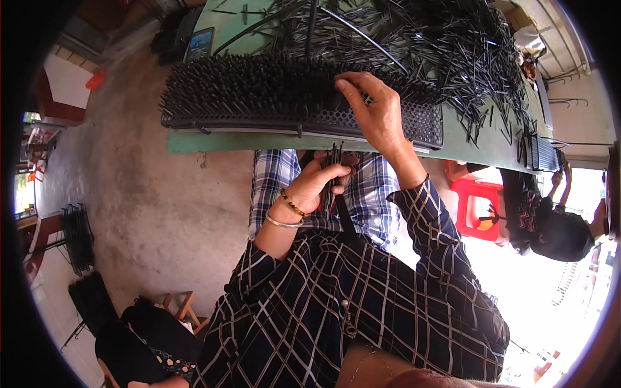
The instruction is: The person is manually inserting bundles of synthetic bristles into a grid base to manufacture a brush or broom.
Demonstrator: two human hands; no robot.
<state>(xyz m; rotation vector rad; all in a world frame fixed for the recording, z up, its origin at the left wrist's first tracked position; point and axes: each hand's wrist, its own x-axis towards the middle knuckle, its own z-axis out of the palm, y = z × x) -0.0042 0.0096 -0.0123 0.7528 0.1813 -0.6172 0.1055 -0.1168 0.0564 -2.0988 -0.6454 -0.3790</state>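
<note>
A bundle of thin black sticks (332, 161) is gripped in my left hand (314, 184), upright above my lap and just below the table edge. My right hand (376, 110) is over a long black rack (417, 124) with rows of round holes. Its thumb and forefinger are pinched together beside the black sticks standing in the rack (239, 84); whatever is between the fingertips blends into the dark sticks. Standing sticks crowd the left and middle of the rack, while bare holes show toward its front right.
Loose black sticks (446, 52) lie heaped on the green table (213, 143) behind the rack. Bent black rods (362, 35) rise over the heap. People sit at the right and lower left (149, 330). A red stool (475, 200) stands at the right.
</note>
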